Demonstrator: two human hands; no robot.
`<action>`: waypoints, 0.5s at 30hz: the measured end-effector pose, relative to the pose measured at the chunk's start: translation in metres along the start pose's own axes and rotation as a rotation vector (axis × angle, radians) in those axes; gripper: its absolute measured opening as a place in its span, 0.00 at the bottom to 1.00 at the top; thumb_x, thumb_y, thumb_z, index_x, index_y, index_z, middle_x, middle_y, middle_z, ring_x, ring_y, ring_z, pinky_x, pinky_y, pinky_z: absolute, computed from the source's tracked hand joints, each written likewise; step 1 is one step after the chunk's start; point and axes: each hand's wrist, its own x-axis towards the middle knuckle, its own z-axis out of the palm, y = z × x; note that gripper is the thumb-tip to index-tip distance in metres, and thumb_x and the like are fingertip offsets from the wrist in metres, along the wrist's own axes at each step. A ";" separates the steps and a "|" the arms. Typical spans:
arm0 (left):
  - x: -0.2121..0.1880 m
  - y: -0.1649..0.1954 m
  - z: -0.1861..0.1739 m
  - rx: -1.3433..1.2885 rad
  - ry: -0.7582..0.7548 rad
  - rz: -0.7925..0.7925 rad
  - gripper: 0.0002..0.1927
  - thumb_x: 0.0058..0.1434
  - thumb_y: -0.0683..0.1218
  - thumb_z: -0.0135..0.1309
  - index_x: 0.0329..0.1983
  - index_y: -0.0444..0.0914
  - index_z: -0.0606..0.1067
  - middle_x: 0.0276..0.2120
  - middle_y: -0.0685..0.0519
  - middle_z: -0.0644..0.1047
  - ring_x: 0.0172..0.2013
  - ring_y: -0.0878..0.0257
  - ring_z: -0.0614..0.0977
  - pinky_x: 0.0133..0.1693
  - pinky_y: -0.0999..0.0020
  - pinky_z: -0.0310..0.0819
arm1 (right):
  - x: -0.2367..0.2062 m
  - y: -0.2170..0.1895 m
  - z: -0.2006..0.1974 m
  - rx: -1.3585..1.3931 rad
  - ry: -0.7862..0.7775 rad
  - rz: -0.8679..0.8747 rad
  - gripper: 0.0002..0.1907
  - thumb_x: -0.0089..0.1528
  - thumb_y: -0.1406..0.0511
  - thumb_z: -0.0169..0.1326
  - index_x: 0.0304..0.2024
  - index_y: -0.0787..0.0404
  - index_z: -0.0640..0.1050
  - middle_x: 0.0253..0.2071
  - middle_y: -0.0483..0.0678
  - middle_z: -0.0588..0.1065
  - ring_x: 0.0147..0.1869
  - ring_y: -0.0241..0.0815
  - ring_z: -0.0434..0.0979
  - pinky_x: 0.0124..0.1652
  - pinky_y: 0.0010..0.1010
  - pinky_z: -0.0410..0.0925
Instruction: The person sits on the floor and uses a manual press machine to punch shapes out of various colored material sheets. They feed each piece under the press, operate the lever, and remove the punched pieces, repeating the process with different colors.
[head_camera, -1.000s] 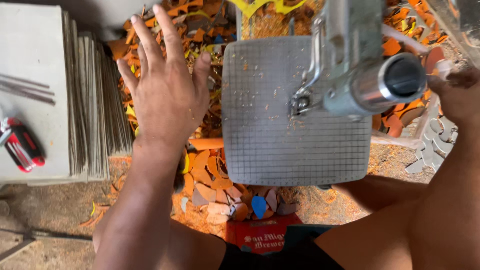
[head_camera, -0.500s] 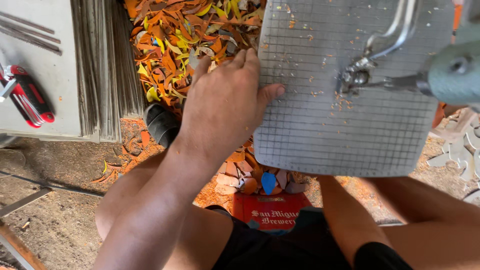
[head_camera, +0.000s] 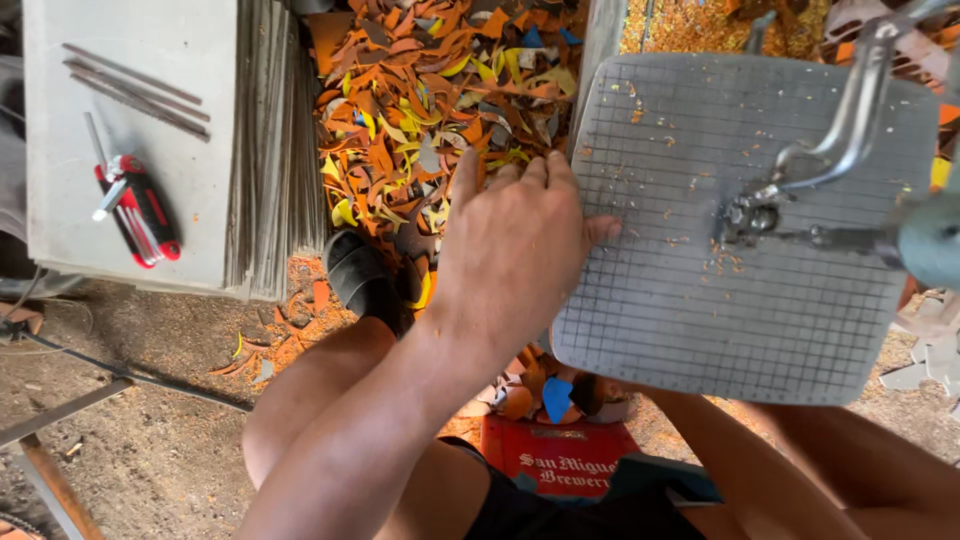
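My left hand (head_camera: 510, 250) lies palm down at the left edge of a grey gridded metal plate (head_camera: 680, 300), thumb touching the plate's rim. Its fingers are drawn together and bend down into a heap of orange, yellow and grey scrap pieces (head_camera: 420, 100); the fingertips are hidden, so I cannot tell whether they hold a piece. My right hand is out of sight; only its forearm (head_camera: 860, 460) shows below the plate. A bent metal arm (head_camera: 850, 120) and a grey cylinder (head_camera: 930, 245) of a machine stand over the plate's right side.
A stack of grey tiles (head_camera: 130, 60) at left carries a red-handled tool (head_camera: 140, 210) and thin metal rods (head_camera: 130, 85). A black shoe (head_camera: 360, 280) rests by the heap. A red crate (head_camera: 560, 455) is under me. White cut pieces (head_camera: 930, 350) lie at right.
My left hand came from above the scrap heap, fingers spread, to the plate's left edge with fingers together. My right hand, seen at the right a second ago, has left the view.
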 end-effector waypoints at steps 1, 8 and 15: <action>0.001 0.000 -0.002 0.010 -0.055 -0.025 0.32 0.65 0.64 0.51 0.52 0.31 0.73 0.38 0.42 0.82 0.47 0.50 0.83 0.66 0.40 0.56 | -0.010 -0.008 0.002 0.022 -0.003 -0.058 0.13 0.59 0.65 0.64 0.46 0.60 0.83 0.43 0.52 0.82 0.48 0.49 0.82 0.48 0.36 0.73; -0.016 -0.001 0.003 0.014 0.319 0.104 0.26 0.63 0.59 0.55 0.49 0.31 0.76 0.47 0.42 0.81 0.49 0.47 0.83 0.60 0.38 0.62 | -0.140 -0.023 -0.021 0.300 0.493 -0.526 0.12 0.57 0.67 0.64 0.44 0.58 0.85 0.42 0.47 0.85 0.44 0.42 0.86 0.42 0.31 0.77; -0.041 0.012 -0.003 -0.324 0.412 0.465 0.14 0.66 0.42 0.58 0.53 0.33 0.77 0.53 0.42 0.80 0.54 0.47 0.80 0.58 0.52 0.73 | -0.187 0.009 -0.094 0.514 0.953 -0.211 0.14 0.59 0.70 0.64 0.48 0.63 0.84 0.40 0.47 0.83 0.36 0.34 0.79 0.36 0.24 0.71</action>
